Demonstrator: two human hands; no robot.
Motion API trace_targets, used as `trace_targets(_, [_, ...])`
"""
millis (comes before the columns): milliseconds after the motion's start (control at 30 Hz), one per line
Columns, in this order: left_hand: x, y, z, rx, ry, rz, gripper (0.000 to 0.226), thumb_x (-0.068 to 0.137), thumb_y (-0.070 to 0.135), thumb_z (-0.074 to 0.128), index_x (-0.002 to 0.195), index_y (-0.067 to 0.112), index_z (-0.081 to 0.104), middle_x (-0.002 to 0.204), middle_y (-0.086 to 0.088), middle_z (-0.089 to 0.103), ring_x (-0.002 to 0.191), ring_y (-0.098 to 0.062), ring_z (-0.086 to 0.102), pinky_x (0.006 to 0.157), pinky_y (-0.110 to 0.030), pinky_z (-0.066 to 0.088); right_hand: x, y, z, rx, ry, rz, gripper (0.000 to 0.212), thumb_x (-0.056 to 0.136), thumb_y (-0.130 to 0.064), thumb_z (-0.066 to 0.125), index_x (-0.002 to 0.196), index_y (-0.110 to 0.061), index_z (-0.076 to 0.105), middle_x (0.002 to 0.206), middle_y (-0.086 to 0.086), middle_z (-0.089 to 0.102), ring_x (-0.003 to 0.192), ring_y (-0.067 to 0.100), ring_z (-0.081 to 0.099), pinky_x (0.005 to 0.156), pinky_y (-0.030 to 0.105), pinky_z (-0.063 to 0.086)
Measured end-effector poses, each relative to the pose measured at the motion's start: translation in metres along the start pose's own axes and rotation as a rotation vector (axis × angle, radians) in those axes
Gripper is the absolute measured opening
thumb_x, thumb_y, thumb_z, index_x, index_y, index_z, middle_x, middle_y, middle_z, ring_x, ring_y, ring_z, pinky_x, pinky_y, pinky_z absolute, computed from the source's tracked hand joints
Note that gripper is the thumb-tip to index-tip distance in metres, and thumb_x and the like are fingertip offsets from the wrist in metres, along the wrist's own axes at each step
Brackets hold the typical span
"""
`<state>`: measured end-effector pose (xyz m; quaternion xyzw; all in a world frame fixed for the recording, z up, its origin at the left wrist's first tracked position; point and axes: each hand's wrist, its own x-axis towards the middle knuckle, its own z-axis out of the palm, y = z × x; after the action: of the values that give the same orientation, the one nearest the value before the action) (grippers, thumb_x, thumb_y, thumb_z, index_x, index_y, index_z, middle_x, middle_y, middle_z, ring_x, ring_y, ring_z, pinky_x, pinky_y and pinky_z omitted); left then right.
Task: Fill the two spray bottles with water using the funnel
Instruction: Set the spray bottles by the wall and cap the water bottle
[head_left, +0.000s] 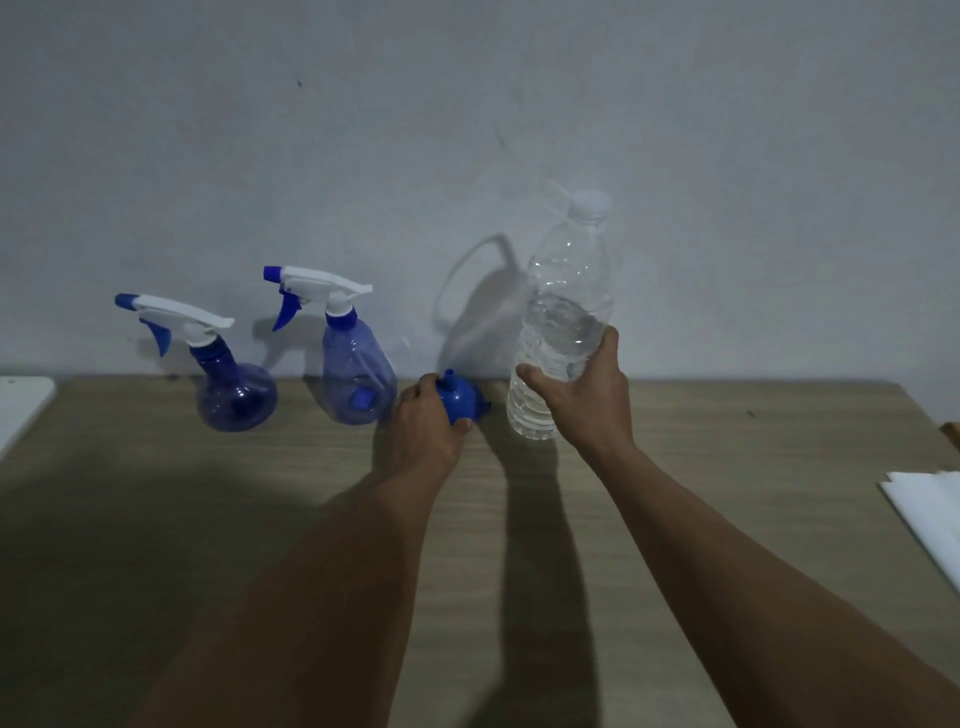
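Note:
Two blue translucent spray bottles with white and blue trigger heads stand at the back of the wooden table (727, 467) against the wall: a round-bellied one (236, 397) on the left and a taller one (356, 374) beside it. A blue funnel (460, 397) lies mouth-down, spout up, just right of the taller bottle, and my left hand (423, 423) grips it. My right hand (584, 400) holds a clear capped water bottle (563, 317) upright around its lower half; it is roughly half full.
A white object (21, 405) sits at the table's far left edge. White sheets of paper (930, 514) lie at the right edge. The grey wall rises directly behind the bottles.

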<state>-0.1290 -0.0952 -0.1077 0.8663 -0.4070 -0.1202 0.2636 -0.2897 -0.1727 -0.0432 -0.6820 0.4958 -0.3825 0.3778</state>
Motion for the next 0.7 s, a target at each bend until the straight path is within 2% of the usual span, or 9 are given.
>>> trace_targets(133, [0.002,-0.004,0.006,0.013,0.025,0.009,0.061,0.074,0.039,0.078,0.126,0.022,0.050,0.115,-0.005,0.065,0.106,-0.028,0.061,0.089,-0.042,0.051,0.000,0.006,0.000,-0.002,-0.002,0.008,0.080,0.071,-0.036,0.088,0.130,-0.022,0.036,0.121,-0.004,0.061,0.105,0.017,0.061,0.084,0.030,0.050])
trace_targets(300, [0.000,-0.001,0.000,0.001,-0.008,0.008,0.079,0.073,0.043,0.079,0.138,0.021,0.041,0.127,-0.005,0.060,0.115,-0.029,0.057,0.093,-0.044,0.050,-0.003,0.000,0.000,0.020,-0.037,0.024,0.092,0.068,-0.035,0.091,0.137,-0.023,0.031,0.122,-0.010,0.055,0.109,0.013,0.057,0.087,0.028,0.049])
trace_targets(367, [-0.006,0.001,-0.007,0.004,-0.006,0.012,0.072,0.077,0.044,0.077,0.136,0.021,0.042,0.129,-0.005,0.057,0.116,-0.029,0.056,0.091,-0.044,0.050,-0.007,-0.003,-0.003,0.017,-0.065,0.034,0.098,0.067,-0.031,0.092,0.141,-0.022,0.029,0.126,-0.009,0.054,0.111,0.012,0.056,0.088,0.026,0.046])
trace_targets(433, [-0.016,0.004,-0.019,0.009,0.007,0.036,0.057,0.085,0.042,0.069,0.132,0.019,0.047,0.127,-0.006,0.056,0.114,-0.027,0.055,0.089,-0.042,0.048,-0.013,-0.004,-0.010,-0.017,-0.083,0.052,0.100,0.069,-0.026,0.091,0.145,-0.020,0.027,0.128,-0.007,0.055,0.115,0.014,0.057,0.085,0.021,0.044])
trace_targets(500, [-0.028,0.004,-0.030,0.040,0.007,0.100,0.044,0.092,0.040,0.060,0.128,0.019,0.050,0.125,-0.005,0.057,0.111,-0.025,0.055,0.089,-0.041,0.047,-0.020,-0.008,-0.020,-0.102,-0.100,0.105,0.096,0.075,-0.024,0.087,0.149,-0.018,0.026,0.137,0.003,0.054,0.124,0.021,0.056,0.090,0.024,0.044])
trace_targets(567, [-0.038,0.003,-0.039,0.071,-0.010,0.201,0.040,0.094,0.039,0.055,0.128,0.020,0.052,0.126,-0.003,0.057,0.111,-0.025,0.055,0.090,-0.040,0.046,-0.031,-0.013,-0.032,-0.231,-0.095,0.193,0.085,0.084,-0.028,0.080,0.151,-0.015,0.030,0.147,0.011,0.049,0.132,0.028,0.051,0.101,0.033,0.043])
trace_targets(633, [-0.046,0.007,-0.045,0.068,-0.065,0.308,0.037,0.094,0.038,0.055,0.125,0.020,0.054,0.127,-0.002,0.056,0.114,-0.025,0.054,0.090,-0.037,0.043,-0.042,-0.016,-0.049,-0.354,-0.077,0.249,0.070,0.089,-0.030,0.074,0.147,-0.012,0.040,0.145,0.016,0.052,0.130,0.030,0.053,0.104,0.035,0.042])
trace_targets(700, [-0.053,0.018,-0.048,0.018,-0.160,0.398,0.033,0.093,0.036,0.058,0.122,0.020,0.057,0.125,-0.001,0.057,0.117,-0.023,0.053,0.090,-0.035,0.042,-0.056,-0.020,-0.069,-0.449,-0.066,0.298,0.058,0.091,-0.032,0.070,0.140,-0.009,0.049,0.136,0.016,0.060,0.124,0.029,0.057,0.099,0.032,0.043])
